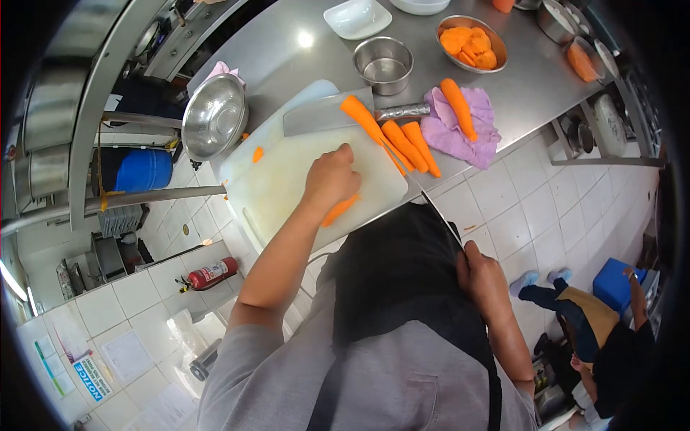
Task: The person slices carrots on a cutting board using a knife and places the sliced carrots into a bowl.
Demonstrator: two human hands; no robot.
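My left hand (332,176) is closed in a fist over the white cutting board (280,194); what its fingers hold, if anything, is hidden. A carrot piece (341,210) lies on the board, partly under that hand. My right hand (483,280) grips a knife (442,218) by its handle, off the near edge of the table, with the narrow blade pointing up towards the board's corner. A wide cleaver (316,113) lies across the far part of the board. Several peeled carrots (404,146) rest at the board's right side, one lying over the cleaver.
A purple cloth (478,129) with a carrot (458,109) on it lies right of the board. Behind stand an empty steel pot (383,66), a bowl (497,66) of carrot pieces and a white dish (357,19). A colander (214,118) stands left. Another person (586,316) works at lower right.
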